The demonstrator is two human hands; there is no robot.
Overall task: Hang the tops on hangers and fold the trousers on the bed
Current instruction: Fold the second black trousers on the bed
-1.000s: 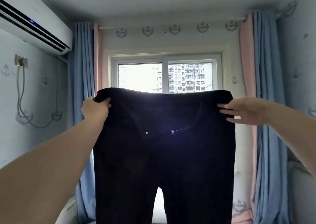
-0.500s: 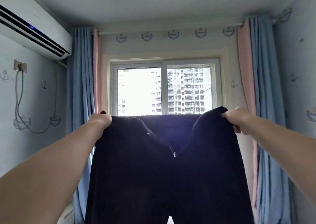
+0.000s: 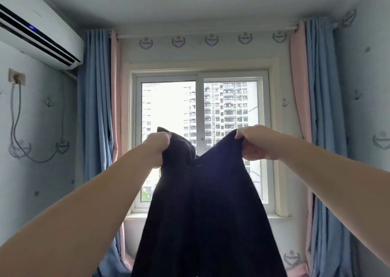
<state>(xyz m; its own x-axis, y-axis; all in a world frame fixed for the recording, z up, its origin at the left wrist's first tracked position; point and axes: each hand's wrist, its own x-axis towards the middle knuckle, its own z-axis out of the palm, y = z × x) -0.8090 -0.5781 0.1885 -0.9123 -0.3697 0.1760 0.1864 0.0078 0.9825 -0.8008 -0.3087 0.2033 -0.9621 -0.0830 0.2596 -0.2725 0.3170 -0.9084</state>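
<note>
Dark navy trousers [image 3: 206, 213] hang in the air in front of me, before the window. My left hand [image 3: 157, 150] grips the left end of the waistband, and my right hand [image 3: 254, 143] grips the right end. Both hands are close together, so the waistband sags and folds inward between them. The legs drop out of the bottom of the view. The bed, hangers and tops are not in view.
A sliding window [image 3: 200, 137] is straight ahead, flanked by blue and pink curtains [image 3: 95, 116] on the left and matching curtains [image 3: 316, 116] on the right. An air conditioner [image 3: 38, 33] is mounted high on the left wall, above a wall socket with cables [image 3: 16, 79].
My hands have come closer together, bringing the two ends of the waistband toward each other. The trousers, first stretched flat at the waist, now fold in at the middle.
</note>
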